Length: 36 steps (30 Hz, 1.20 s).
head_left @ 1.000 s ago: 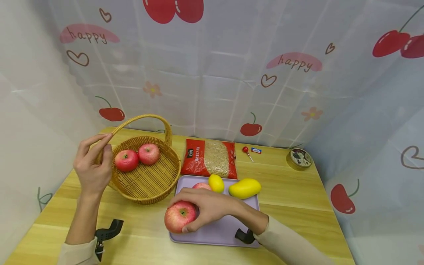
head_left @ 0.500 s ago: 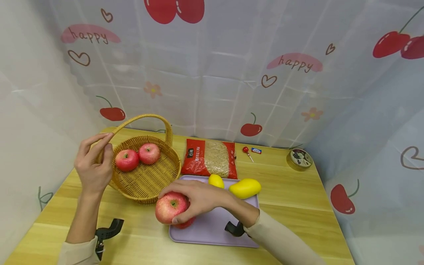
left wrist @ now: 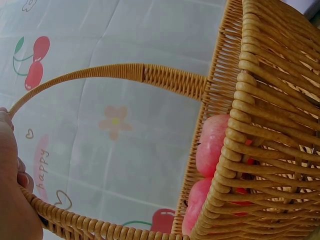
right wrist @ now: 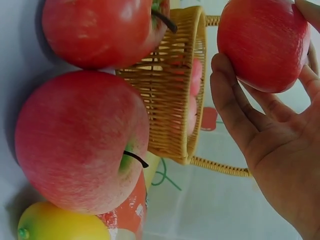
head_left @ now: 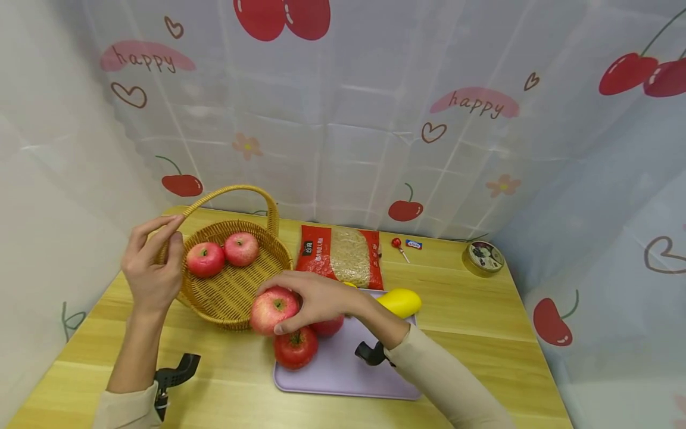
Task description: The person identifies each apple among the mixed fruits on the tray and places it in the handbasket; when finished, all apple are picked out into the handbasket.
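My left hand [head_left: 152, 268] grips the arched handle [left wrist: 110, 71] of a wicker basket [head_left: 236, 298], fingers and thumb around its left side. Two pink-red apples [head_left: 241, 249] lie in the basket. Between fingers and thumb, my right hand [head_left: 316, 301] holds another apple [right wrist: 265, 42], raised at the basket's front right rim. Below it, on a lilac tray [head_left: 348, 378], sit a deeper red round fruit with a dark stem [head_left: 296, 348] and a pink-red apple [right wrist: 82, 142]. My right forearm partly covers a yellow mango [head_left: 401, 302], and a lemon [right wrist: 60, 223] is mostly hidden in the head view.
Behind the tray lies a red bag of noodles [head_left: 343, 256]. Further right are a lollipop [head_left: 397, 244], a small blue-and-red wrapped piece [head_left: 414, 244] and a round tin [head_left: 483, 258]. A printed curtain [head_left: 343, 131] hangs behind the wooden table [head_left: 471, 345].
My right hand has carried the apple up and left from over the tray towards the basket, uncovering the fruit below. The left hand keeps its hold on the handle.
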### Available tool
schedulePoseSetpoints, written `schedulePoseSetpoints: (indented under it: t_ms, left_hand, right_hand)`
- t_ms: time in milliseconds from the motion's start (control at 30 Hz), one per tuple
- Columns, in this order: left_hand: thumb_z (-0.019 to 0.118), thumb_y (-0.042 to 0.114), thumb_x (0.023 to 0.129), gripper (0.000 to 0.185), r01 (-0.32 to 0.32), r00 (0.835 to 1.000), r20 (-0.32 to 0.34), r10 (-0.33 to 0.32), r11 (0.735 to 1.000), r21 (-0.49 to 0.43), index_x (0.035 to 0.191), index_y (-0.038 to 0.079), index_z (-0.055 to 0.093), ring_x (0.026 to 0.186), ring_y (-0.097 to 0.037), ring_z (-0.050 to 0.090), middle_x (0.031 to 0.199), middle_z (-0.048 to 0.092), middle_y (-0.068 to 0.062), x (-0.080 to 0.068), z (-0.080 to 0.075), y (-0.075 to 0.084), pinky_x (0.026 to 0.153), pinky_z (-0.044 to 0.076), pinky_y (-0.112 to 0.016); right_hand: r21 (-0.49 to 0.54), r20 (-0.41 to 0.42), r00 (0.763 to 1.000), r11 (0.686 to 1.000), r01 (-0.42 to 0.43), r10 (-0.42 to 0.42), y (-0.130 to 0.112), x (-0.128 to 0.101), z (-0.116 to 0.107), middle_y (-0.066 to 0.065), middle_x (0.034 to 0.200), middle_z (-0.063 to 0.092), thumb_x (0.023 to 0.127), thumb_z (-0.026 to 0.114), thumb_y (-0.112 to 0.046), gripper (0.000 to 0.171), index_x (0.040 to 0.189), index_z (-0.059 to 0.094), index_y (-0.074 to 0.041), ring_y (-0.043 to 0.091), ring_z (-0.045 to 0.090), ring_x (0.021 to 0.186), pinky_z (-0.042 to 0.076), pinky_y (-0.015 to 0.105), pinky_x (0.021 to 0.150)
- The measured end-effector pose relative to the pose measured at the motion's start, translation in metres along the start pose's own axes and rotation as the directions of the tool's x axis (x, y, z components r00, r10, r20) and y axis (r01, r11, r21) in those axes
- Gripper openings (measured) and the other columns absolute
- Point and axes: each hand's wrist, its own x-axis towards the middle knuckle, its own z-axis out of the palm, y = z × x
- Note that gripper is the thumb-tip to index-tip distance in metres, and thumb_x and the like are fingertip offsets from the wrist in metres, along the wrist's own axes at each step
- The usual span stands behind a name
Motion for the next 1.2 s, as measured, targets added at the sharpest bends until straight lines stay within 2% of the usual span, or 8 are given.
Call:
schedulePoseSetpoints:
  t_ms: [167, 467, 767, 1000, 1200]
  left_hand:
    - [0.064, 0.006, 0.091, 0.019, 0.004, 1.000, 0.001, -0.004, 1.000, 0.006, 0.100, 0.000, 0.080, 0.098, -0.020, 0.067, 0.101, 0.071, -0.022, -0.001, 0.000, -0.002, 0.085, 0.048, -0.018]
    - [0.064, 0.006, 0.091, 0.019, 0.007, 1.000, -0.004, -0.007, 1.000, 0.009, 0.099, 0.000, 0.080, 0.098, -0.020, 0.067, 0.101, 0.071, -0.021, -0.002, -0.001, -0.003, 0.087, 0.048, -0.019]
    - [0.064, 0.006, 0.091, 0.019, 0.006, 1.000, -0.005, -0.006, 1.000, 0.008, 0.100, 0.000, 0.080, 0.099, -0.020, 0.067, 0.101, 0.071, -0.022, -0.001, -0.001, 0.000, 0.086, 0.048, -0.019]
    - [0.063, 0.004, 0.091, 0.019, 0.005, 1.000, -0.005, -0.005, 1.000, 0.001, 0.100, -0.002, 0.079, 0.099, -0.019, 0.066, 0.101, 0.070, -0.023, 0.000, 0.000, 0.006, 0.086, 0.047, -0.018]
    - [0.064, 0.005, 0.091, 0.019, 0.005, 1.000, -0.007, -0.006, 1.000, -0.003, 0.100, -0.001, 0.079, 0.099, -0.019, 0.066, 0.101, 0.071, -0.022, -0.001, 0.000, 0.002, 0.086, 0.047, -0.019]
  right_hand:
    - [0.031, -0.002, 1.000, 1.000, 0.000, 0.000, 0.005, 0.007, -0.003, -0.022, 0.132, 0.052, 0.082, 0.077, -0.054, 0.061, 0.135, 0.051, -0.042, -0.003, 0.053, 0.113, 0.048, 0.024, 0.095]
    - [-0.006, -0.006, 1.000, 1.000, 0.017, -0.018, 0.013, 0.020, -0.008, -0.022, 0.129, 0.052, 0.082, 0.077, -0.053, 0.060, 0.135, 0.051, -0.039, -0.003, 0.053, 0.111, 0.048, 0.023, 0.095]
    - [0.031, 0.004, 1.000, 0.999, -0.015, 0.015, 0.020, 0.034, -0.014, -0.019, 0.125, 0.055, 0.083, 0.077, -0.053, 0.058, 0.133, 0.051, -0.040, -0.001, 0.055, 0.110, 0.047, 0.024, 0.095]
    - [0.011, -0.016, 0.999, 0.999, -0.044, 0.044, 0.025, 0.045, -0.017, -0.019, 0.122, 0.056, 0.083, 0.077, -0.052, 0.056, 0.131, 0.053, -0.038, 0.000, 0.054, 0.110, 0.047, 0.025, 0.094]
    - [0.037, -0.014, 0.996, 0.995, -0.090, 0.091, 0.029, 0.053, -0.019, -0.019, 0.124, 0.056, 0.082, 0.077, -0.053, 0.057, 0.132, 0.052, -0.039, 0.003, 0.056, 0.110, 0.048, 0.027, 0.093]
